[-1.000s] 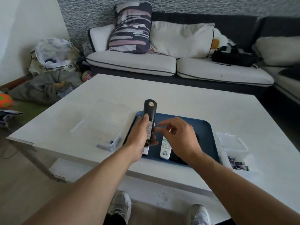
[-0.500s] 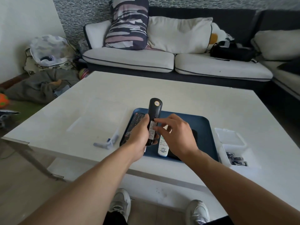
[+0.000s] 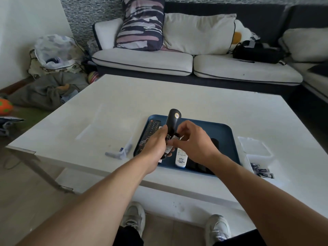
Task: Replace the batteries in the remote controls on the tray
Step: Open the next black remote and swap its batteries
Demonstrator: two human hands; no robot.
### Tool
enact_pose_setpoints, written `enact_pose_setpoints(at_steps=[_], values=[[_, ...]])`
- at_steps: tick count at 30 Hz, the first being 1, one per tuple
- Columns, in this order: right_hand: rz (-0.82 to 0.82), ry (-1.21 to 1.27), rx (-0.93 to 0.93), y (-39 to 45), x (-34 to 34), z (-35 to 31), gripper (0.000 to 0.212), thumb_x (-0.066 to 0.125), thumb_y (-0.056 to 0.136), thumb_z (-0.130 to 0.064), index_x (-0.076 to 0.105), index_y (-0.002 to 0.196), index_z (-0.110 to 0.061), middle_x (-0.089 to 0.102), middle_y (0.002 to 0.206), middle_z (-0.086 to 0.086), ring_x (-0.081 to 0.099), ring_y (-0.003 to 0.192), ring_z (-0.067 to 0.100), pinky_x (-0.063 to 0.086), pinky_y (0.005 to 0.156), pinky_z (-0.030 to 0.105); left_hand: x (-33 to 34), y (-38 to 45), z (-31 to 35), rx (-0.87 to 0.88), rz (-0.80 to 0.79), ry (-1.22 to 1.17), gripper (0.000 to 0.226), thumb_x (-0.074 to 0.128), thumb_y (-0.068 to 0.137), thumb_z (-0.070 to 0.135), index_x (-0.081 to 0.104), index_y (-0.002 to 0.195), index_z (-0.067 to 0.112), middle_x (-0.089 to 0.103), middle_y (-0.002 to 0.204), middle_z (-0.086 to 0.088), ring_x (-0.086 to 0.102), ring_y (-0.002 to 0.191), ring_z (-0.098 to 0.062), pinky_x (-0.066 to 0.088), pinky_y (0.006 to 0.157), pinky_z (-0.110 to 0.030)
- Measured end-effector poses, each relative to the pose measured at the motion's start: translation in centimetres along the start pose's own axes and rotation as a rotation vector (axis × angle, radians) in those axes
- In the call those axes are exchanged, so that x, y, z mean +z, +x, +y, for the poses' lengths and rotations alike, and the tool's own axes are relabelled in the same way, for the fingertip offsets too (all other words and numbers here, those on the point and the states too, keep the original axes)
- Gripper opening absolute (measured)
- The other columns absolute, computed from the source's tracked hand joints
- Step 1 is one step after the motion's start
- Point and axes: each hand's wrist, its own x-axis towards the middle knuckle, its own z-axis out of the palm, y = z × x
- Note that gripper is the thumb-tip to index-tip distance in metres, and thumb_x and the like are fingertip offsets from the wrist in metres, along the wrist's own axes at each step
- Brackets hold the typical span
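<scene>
table (image 3: 204,103): white; tray sits near its 6 o'clock edge.
tray (image 3: 221,132): blue, holds other remotes.
black remote (image 3: 173,121): raised over tray, long axis toward 12 o'clock; likely light, rigid, smooth; best held mid-body.
left hand (image 3: 156,145): wrapped round its lower half.
right hand (image 3: 193,139): fingers pinching at its back, apparently the cover.

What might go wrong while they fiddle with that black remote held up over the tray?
The left hand holds the black remote in the air by its lower part only, so it may slip as the right hand picks at its back. A loosened cover or battery might drop onto the white remote or the blue tray below.
</scene>
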Motion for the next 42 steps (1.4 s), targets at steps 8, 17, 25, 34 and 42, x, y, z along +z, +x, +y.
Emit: enact_pose_setpoints(at_steps=[8, 17, 25, 34, 42], values=[[-0.287, -0.079, 0.268, -2.3, -0.1, 2.3, 0.022, 0.085, 0.077, -0.023, 0.070, 0.090, -0.014, 0.077, 0.078, 0.003, 0.075, 0.077, 0.021, 0.063, 0.078, 0.039, -0.7, 1.0, 0.5, -0.132, 0.119, -0.292, 0.040, 0.039, 0.108, 0.041, 0.066, 0.100, 0.013, 0.067, 0.082, -0.007, 0.062, 0.066, -0.020, 0.051, 0.060, -0.030], [-0.210, -0.502, 0.336, -4.6, 1.2, 6.8, 0.023, 0.081, 0.075, -0.054, 0.073, 0.080, -0.033, 0.071, 0.076, -0.016, 0.065, 0.072, 0.004, 0.058, 0.068, 0.030, -0.5, 0.9, 0.9, -0.157, -0.011, -0.365, 0.034, 0.041, 0.109, 0.025, 0.055, 0.134, 0.007, 0.076, 0.103, -0.016, 0.075, 0.081, -0.033, 0.062, 0.076, -0.042], [-0.137, -0.697, 0.228, -5.5, 0.0, 7.7, 0.034, 0.072, 0.077, -0.067, 0.071, 0.098, -0.041, 0.067, 0.099, -0.020, 0.064, 0.087, 0.006, 0.054, 0.072, 0.028, -0.7, 0.7, 1.2, -0.142, -0.156, -0.317, 0.035, 0.037, 0.109, 0.038, 0.052, 0.134, 0.019, 0.078, 0.104, -0.008, 0.077, 0.083, -0.030, 0.061, 0.053, -0.041], [0.245, -0.405, -0.021, -3.3, -1.3, 3.6, 0.010, 0.067, 0.090, -0.045, 0.074, 0.097, -0.040, 0.066, 0.092, -0.017, 0.060, 0.079, 0.007, 0.051, 0.068, 0.029, -0.1, 1.0, 0.7, -0.158, -0.205, -0.233, 0.047, 0.034, 0.107, 0.049, 0.062, 0.122, 0.014, 0.077, 0.106, -0.010, 0.075, 0.091, -0.029, 0.060, 0.079, -0.054], [0.168, -0.453, -0.275, -1.7, 0.4, 1.9, 0.033, 0.066, 0.094, -0.029, 0.068, 0.127, -0.032, 0.061, 0.121, -0.012, 0.054, 0.114, 0.014, 0.054, 0.074, 0.037, 0.6, 0.3, 0.6, -0.156, -0.219, -0.204, 0.046, 0.039, 0.107, 0.045, 0.074, 0.113, 0.015, 0.073, 0.077, -0.001, 0.067, 0.074, -0.018, 0.060, 0.069, -0.048]])
